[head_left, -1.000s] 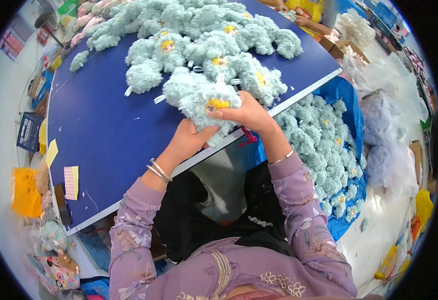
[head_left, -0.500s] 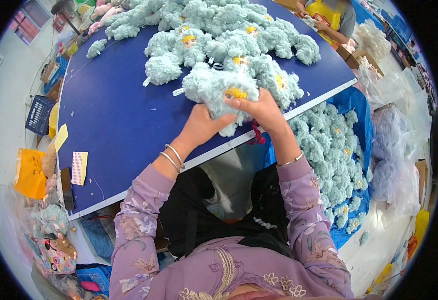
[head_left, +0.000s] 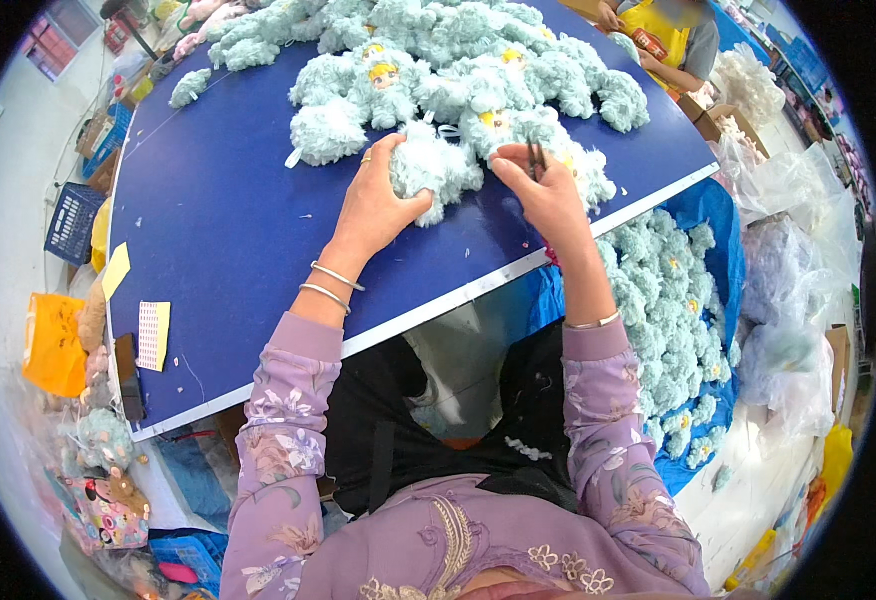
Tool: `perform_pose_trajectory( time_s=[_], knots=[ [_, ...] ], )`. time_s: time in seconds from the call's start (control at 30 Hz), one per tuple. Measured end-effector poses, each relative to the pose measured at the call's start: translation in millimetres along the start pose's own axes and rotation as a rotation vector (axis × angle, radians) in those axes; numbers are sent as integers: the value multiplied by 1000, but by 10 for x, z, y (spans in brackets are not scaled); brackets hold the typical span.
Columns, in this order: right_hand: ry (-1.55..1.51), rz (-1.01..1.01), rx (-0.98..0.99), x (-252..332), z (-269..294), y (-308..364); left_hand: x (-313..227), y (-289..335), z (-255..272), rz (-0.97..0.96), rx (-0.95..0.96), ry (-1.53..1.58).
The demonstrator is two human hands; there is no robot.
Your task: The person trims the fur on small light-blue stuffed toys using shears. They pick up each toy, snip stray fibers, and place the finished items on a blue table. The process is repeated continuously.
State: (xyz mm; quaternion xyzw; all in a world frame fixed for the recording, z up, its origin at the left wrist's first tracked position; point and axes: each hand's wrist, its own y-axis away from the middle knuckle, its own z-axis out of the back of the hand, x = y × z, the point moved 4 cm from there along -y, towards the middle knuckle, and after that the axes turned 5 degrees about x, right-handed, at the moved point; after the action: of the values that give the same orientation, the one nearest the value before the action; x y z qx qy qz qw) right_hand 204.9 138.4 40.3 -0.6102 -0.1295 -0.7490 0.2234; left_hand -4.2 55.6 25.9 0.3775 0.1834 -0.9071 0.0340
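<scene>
My left hand (head_left: pixel 373 200) curls its thumb and fingers around a fluffy pale blue-green plush toy (head_left: pixel 436 175) on the blue table (head_left: pixel 248 230). No doll face shows on this toy now. In my right hand (head_left: pixel 546 190), just right of it, is a small dark two-pronged tool (head_left: pixel 537 158), its tips pointing up; most of it is hidden by the fingers. Just beyond that hand lie more of the same plushes, one with a yellow-haired doll face (head_left: pixel 495 122). Another plush (head_left: pixel 328 132) with a white tag lies left of them.
A heap of these plushes (head_left: pixel 438 30) covers the table's far side. At the right, a blue sack (head_left: pixel 728 240) holds many more. Paper sheets (head_left: pixel 154 335) lie at the table's left edge. A co-worker in a yellow apron (head_left: pixel 655 30) is at the far right.
The plush has turned so its doll face no longer shows, and it sits farther onto the table. My right hand has let go of it and moved right; the dark tool now shows there.
</scene>
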Motion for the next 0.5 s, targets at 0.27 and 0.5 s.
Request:
perform_pose_trajectory(
  time_s=[0.27, 0.5],
  knots=[
    [505, 378, 171, 129, -483, 183, 35, 103, 16, 65, -25, 424],
    [314, 466, 129, 152, -432, 220, -34, 151, -6, -1, 69, 773]
  ],
)
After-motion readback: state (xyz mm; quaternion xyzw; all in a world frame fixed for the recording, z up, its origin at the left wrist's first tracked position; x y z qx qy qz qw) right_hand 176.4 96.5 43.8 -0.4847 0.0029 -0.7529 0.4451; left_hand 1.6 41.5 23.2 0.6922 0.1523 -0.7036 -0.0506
